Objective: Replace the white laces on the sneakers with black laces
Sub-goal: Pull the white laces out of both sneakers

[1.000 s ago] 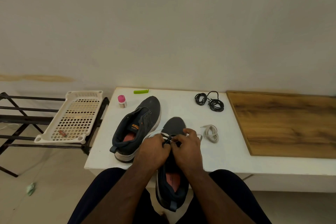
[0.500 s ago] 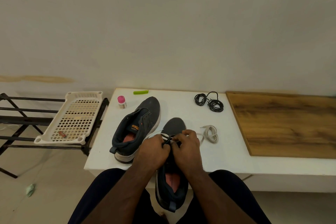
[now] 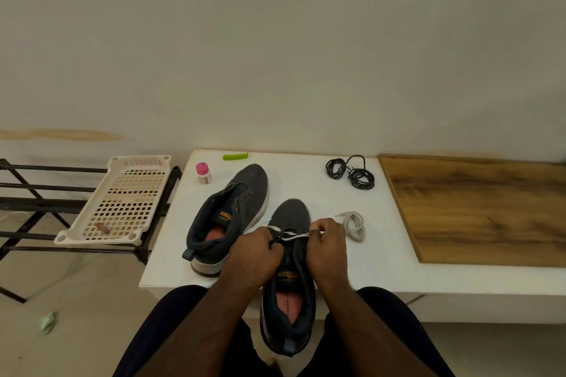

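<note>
Both hands pinch the white lace (image 3: 291, 235) over the near sneaker (image 3: 289, 285) at the table (image 3: 382, 269) edge: left hand (image 3: 255, 257), right hand (image 3: 326, 249). Unlacing seems underway; next, draw it free, then fetch the black laces (image 3: 352, 173)

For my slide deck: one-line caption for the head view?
Both hands pull a white lace from the near sneaker; black laces wait.

Matt dark cloth sneakers (image 3: 288, 269), smooth white table (image 3: 306, 187), grained wooden board (image 3: 484, 211), perforated plastic tray (image 3: 122, 202), black metal rack (image 3: 27, 202)
</note>
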Available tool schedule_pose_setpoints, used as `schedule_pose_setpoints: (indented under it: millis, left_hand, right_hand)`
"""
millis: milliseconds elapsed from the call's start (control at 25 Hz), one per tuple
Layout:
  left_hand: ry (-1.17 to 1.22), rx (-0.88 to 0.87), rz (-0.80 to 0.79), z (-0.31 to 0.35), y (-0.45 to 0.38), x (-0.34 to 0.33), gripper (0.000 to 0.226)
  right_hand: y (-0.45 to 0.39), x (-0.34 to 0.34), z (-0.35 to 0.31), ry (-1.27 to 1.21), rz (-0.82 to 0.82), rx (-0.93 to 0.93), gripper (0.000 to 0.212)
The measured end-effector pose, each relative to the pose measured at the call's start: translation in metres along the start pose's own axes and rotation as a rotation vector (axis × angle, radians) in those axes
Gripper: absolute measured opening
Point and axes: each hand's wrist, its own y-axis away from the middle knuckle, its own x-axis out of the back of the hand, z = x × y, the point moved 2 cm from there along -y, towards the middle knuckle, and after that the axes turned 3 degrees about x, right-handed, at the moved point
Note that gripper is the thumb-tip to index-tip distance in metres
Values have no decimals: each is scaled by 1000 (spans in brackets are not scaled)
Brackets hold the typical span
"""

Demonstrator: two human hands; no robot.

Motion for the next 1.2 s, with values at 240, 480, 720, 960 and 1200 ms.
schedule_pose_setpoints:
  millis: [240,480,720,960,1200]
  left_hand:
    - [3,-5,-17,0,0,-3,18]
    - [10,34,-6,-4,-4,-1,15]
    - [7,-192,19,6,4,-5,36]
    - [-204,-335,-69,11,4,-23,29]
    - [-204,-334,-118,4,-3,-40,33]
  right_hand:
    - [4,-11,5,204,-304,99,25]
    - [-3,-4,3,-51,-66,-27,12]
    - [-15,24,16,-4,-124,-119,31]
    - [-13,8,18,92,-289,13,27]
    - [-12,13,5,-193,29,61,16]
